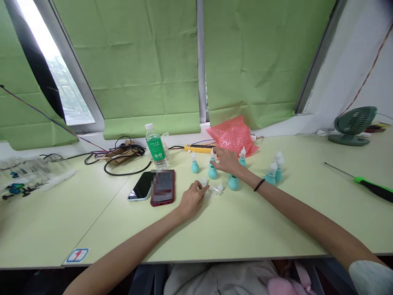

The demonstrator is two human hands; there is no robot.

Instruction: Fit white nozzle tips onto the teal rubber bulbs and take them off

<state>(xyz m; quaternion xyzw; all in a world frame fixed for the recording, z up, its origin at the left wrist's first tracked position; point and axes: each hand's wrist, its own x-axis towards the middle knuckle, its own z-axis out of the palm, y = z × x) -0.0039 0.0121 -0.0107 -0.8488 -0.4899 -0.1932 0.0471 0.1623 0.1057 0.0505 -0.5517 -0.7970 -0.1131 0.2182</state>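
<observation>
My right hand (227,161) reaches forward, thumb and fingers closed around the upper part of a teal bulb nasal aspirator (212,159) with a pale tip. A teal bulb (213,172) stands just below those fingers, and another bulb (233,183) sits under the wrist, its top partly covered by the arm. My left hand (192,200) rests on the table with bent fingers pressed together; what they hold, if anything, is hidden. Small clear and white plastic pieces (217,189) lie beside its fingertips. One aspirator (195,164) with a clear nozzle stands upright behind my left hand.
More aspirators (270,175) stand right of my forearm. Two phones (162,187) lie left, near a water bottle (156,147) and cables. Pink bubble wrap (232,134) lies at the back. A screwdriver (365,183) and green fan (353,126) are at right; bagged parts (30,174) at left.
</observation>
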